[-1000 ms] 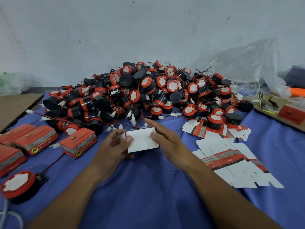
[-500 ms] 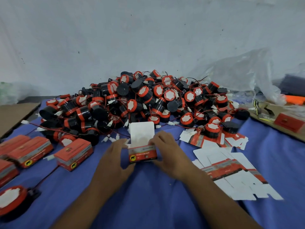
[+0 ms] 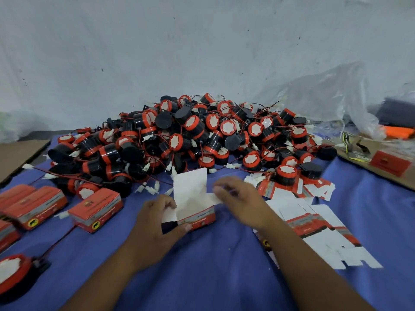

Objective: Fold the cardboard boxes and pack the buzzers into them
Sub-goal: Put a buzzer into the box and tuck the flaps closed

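A small red cardboard box [image 3: 198, 217] stands open on the blue cloth, its white lid flap [image 3: 190, 187] raised. My left hand [image 3: 155, 227] grips the box's left end, thumb on the front and fingers at the left side flap. My right hand [image 3: 242, 198] is blurred, its fingers stretched out and touching the white right side flap. Behind the box lies a large pile of black-and-red buzzers [image 3: 202, 135] with red wires and white plugs. One more buzzer [image 3: 11, 272] lies at the lower left.
Closed red boxes [image 3: 96, 209] [image 3: 33, 205] lie in a row at the left. Flat unfolded box blanks [image 3: 314, 221] are spread at the right. A clear plastic bag [image 3: 325, 97] and a brown cardboard sheet [image 3: 381, 173] with a red box [image 3: 390, 162] are at the far right.
The flat blank has been opened into a box and set upright with its lid flap raised. My right hand has shifted from the box's front to its right side flap.
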The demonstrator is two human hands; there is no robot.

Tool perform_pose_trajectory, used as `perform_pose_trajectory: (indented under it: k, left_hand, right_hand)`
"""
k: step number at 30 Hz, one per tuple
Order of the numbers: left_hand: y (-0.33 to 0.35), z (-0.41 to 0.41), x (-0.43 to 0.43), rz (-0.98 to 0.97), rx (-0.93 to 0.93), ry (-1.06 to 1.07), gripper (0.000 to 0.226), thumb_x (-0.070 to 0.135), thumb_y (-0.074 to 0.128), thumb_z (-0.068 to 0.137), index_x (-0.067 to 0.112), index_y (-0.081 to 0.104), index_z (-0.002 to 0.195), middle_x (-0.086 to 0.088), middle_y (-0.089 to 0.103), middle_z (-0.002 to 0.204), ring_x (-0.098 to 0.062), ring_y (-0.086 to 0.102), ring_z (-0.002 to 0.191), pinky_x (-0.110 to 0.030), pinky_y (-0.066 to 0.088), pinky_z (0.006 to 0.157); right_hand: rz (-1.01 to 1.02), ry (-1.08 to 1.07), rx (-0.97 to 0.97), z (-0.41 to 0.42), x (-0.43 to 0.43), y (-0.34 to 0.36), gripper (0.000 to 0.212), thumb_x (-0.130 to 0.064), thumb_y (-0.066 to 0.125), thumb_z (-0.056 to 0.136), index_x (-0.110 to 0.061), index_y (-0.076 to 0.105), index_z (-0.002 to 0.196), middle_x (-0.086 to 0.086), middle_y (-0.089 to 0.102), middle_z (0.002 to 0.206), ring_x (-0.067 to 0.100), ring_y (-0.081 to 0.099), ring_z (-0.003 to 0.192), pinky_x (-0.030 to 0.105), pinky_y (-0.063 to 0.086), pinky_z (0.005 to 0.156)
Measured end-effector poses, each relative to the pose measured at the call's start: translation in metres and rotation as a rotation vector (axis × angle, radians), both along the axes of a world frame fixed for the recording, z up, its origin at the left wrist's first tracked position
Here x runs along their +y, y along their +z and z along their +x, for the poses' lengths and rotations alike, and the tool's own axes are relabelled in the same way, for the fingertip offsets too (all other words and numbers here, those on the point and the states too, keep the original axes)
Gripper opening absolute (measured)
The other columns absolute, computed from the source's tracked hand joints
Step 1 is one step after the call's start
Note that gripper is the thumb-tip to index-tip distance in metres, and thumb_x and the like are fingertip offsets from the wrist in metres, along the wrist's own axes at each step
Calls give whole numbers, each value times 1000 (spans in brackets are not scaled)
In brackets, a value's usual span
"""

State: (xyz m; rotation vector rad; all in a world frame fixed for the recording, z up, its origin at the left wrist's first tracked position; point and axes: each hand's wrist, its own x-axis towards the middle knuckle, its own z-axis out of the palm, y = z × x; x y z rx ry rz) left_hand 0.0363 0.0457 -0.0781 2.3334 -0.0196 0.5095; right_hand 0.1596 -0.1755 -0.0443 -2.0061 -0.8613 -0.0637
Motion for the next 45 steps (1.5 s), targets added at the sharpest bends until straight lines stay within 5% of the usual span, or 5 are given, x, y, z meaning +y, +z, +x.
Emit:
perform_pose_trajectory:
  k: [7, 14, 26, 31, 45]
  left_hand:
    - [5, -1, -3, -69, -20, -26, 49, 34, 79, 80, 42, 43, 112, 36, 48, 112, 12, 48, 106, -7, 44, 77]
    - [4, -1, -3, -71, 7, -21, 49, 37, 77, 80, 43, 42, 113, 28, 51, 114, 13, 48, 105, -8, 47, 75]
    - [3, 0, -1, -57, -52, 25, 59, 31, 83, 75, 39, 44, 118, 27, 46, 122, 21, 37, 113, 3, 31, 85]
    - [3, -1, -1, -38, -47, 31, 59, 30, 83, 75, 39, 44, 118, 27, 45, 123, 24, 35, 113, 5, 28, 86]
    - [6, -1, -3, -51, -64, -48, 42, 32, 75, 84, 23, 53, 120, 14, 54, 118, 9, 47, 111, -4, 36, 88]
  right_hand:
    - [-247, -797, -99, 67, -75, -12, 78, -24, 66, 92, -15, 23, 156, 19, 4, 165, 38, 3, 151, 51, 13, 121]
    - [-468, -883, -141, 79, -81, -18, 56, -41, 65, 91, -25, 50, 142, 11, 49, 138, 41, 40, 121, 49, 38, 100]
    - [278, -471, -1, 29, -46, 18, 39, -25, 78, 85, -34, 54, 114, -23, 63, 104, -7, 62, 92, 8, 47, 70]
    - [498, -111, 99, -3, -13, 27, 31, -8, 73, 88, -28, 64, 110, -10, 70, 106, 8, 67, 94, 22, 54, 78]
    - [-20, 184, -489, -24, 18, 1, 30, -10, 71, 88, -12, 71, 118, 8, 53, 136, 21, 55, 121, 37, 50, 98]
